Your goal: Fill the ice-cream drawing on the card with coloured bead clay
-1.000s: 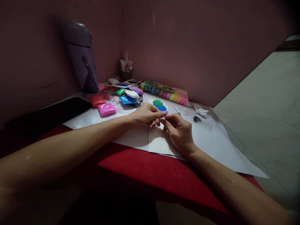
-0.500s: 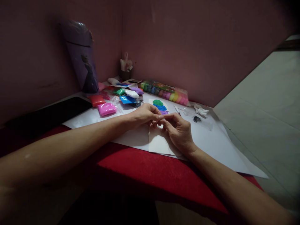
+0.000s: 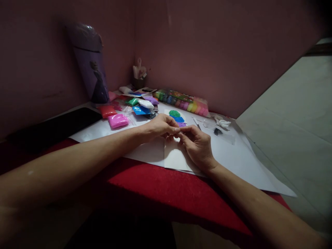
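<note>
My left hand (image 3: 163,126) and my right hand (image 3: 197,143) meet at the fingertips, both closed in a pinch. Whatever lies between the fingers is too small or hidden to name. Below them is a cream card (image 3: 176,159), lying on a large white sheet. On the card's far part, just beyond my fingers, are a green textured patch (image 3: 174,113), a blue patch (image 3: 178,119) and a purple patch (image 3: 182,124), partly covered by my hands. A thin pen-like tool (image 3: 196,122) rests to the right of the card.
Several bags of coloured clay, among them a pink bag (image 3: 118,120) and a blue bag (image 3: 141,110), lie at left. Behind stands a long clay pack (image 3: 183,102). A black slab (image 3: 54,128), a purple bin (image 3: 92,69), black clay (image 3: 218,131) and crumpled tissue (image 3: 222,121) surround the sheet.
Almost nothing differs. My fingertips have shifted very slightly against each other, and both hands stay in the same place over the card.
</note>
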### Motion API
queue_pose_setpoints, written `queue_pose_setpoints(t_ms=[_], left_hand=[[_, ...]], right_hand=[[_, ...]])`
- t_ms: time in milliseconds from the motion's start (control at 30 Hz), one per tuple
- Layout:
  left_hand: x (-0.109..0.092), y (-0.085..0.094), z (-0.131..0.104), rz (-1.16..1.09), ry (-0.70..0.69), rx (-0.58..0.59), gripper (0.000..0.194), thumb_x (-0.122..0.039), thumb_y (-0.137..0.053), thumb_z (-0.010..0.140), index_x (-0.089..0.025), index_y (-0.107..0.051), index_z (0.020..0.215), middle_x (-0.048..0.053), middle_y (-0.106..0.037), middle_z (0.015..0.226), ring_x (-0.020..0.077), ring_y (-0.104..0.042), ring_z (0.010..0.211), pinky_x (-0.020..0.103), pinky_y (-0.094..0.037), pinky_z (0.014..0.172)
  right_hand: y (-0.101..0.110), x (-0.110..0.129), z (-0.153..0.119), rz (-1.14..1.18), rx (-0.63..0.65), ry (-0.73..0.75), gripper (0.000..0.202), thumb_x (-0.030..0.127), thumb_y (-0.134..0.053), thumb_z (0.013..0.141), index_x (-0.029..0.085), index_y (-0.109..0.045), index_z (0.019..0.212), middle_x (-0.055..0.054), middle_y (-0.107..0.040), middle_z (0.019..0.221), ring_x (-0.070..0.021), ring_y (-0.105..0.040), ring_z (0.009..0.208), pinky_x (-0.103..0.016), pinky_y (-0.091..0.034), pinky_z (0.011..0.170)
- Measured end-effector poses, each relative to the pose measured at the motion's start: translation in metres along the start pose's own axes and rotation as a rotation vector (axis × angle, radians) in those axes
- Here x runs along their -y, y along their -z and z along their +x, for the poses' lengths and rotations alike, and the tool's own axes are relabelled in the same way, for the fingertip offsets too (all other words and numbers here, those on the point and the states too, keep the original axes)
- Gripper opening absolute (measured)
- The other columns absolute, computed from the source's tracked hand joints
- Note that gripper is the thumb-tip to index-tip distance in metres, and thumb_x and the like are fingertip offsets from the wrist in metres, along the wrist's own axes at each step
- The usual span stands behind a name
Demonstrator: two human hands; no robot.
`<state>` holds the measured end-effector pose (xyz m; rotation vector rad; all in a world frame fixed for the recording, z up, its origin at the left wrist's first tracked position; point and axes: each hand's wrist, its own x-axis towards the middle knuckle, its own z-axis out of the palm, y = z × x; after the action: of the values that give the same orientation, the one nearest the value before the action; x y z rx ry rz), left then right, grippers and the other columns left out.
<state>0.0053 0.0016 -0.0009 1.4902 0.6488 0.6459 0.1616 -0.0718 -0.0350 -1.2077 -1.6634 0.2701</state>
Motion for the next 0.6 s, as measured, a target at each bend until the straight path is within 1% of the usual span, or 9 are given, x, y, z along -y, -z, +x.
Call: queue_pose_setpoints(t_ms=[200,333,433,600], left_hand=[[-0.0041,-0.0022,-0.0008,0.013,-0.01,-0.04,0.009,-0.004,-0.063,0.077,-0.009,-0.063,0.069,0.001,-0.061,0.053,0.0088,-0.053,0.044,0.023,-0.043,0.048],[-0.0055,-0.0021,-0.0014,0.039,-0.036,-0.074,0.008,-0.003,-0.063,0.075,-0.009,-0.063,0.07,0.0,-0.059,0.051,0.009,-0.053,0.044,0.023,-0.043,0.048],[-0.0058,-0.002,-0.0015,0.042,-0.033,-0.091,0.008,-0.001,-0.063,0.074,-0.008,-0.065,0.074,0.001,-0.061,0.055,0.009,-0.054,0.046,0.023,-0.043,0.049],[-0.0042,0.0001,-0.0003,0.028,-0.024,-0.059,0.006,-0.004,-0.063,0.076,-0.008,-0.065,0.072,0.001,-0.06,0.054,0.0088,-0.053,0.045,0.023,-0.042,0.048]], right_hand=[[0.0001,0.001,0.0006,-0.027,-0.011,0.011,0.012,0.03,-0.065,0.086,0.019,-0.067,0.089,-0.004,-0.071,0.08,-0.0141,-0.06,0.063,-0.03,-0.05,0.062],[0.0001,0.0025,0.0007,-0.056,-0.029,0.031,0.012,0.029,-0.064,0.086,0.018,-0.067,0.088,-0.004,-0.07,0.08,-0.0145,-0.061,0.065,-0.03,-0.05,0.063],[0.0003,0.0026,0.0003,-0.08,-0.032,0.037,0.011,0.03,-0.065,0.085,0.018,-0.067,0.085,-0.003,-0.07,0.077,-0.0148,-0.062,0.066,-0.03,-0.05,0.063],[0.001,0.0029,0.0004,-0.089,-0.017,0.059,0.01,0.029,-0.063,0.086,0.019,-0.066,0.088,-0.003,-0.07,0.077,-0.0141,-0.061,0.063,-0.03,-0.05,0.061]])
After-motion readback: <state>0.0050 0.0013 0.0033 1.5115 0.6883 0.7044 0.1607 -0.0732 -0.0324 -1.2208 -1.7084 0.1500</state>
